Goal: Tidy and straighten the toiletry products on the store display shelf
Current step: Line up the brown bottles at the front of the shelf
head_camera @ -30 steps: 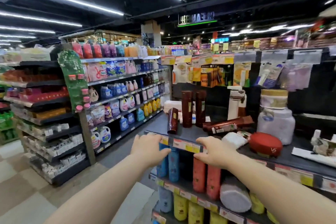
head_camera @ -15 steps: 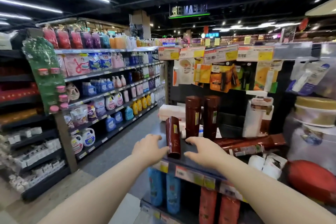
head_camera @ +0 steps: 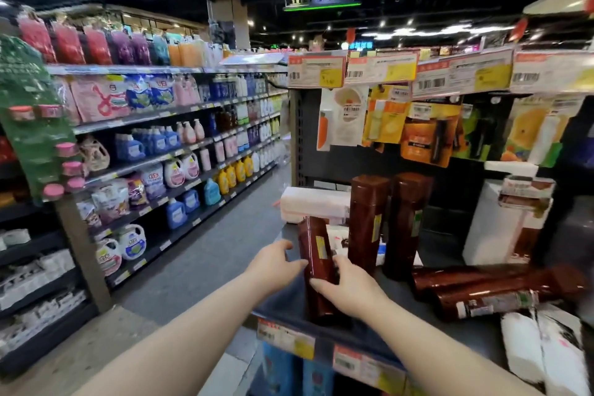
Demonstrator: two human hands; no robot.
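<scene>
A dark brown toiletry bottle (head_camera: 316,254) stands tilted near the front left corner of the dark display shelf (head_camera: 289,307). My right hand (head_camera: 350,289) grips its lower part, thumb on one side and fingers on the other. My left hand (head_camera: 276,264) touches the bottle's left side with fairly straight fingers. Two matching brown bottles (head_camera: 366,222) (head_camera: 406,222) stand upright just behind. Two more brown bottles (head_camera: 482,276) (head_camera: 501,297) lie on their sides to the right.
A pink-white pack (head_camera: 315,202) lies at the shelf's back left, a white box (head_camera: 495,228) stands at the back right, and white packs (head_camera: 546,350) lie at the front right. Hanging products and price tags (head_camera: 379,69) are overhead. An aisle with detergent shelves (head_camera: 167,151) runs on the left.
The view has moved closer to the shelf. Both hands rose from the shelf's front edge to the tilted brown bottle; my right hand has taken hold of it and my left touches it.
</scene>
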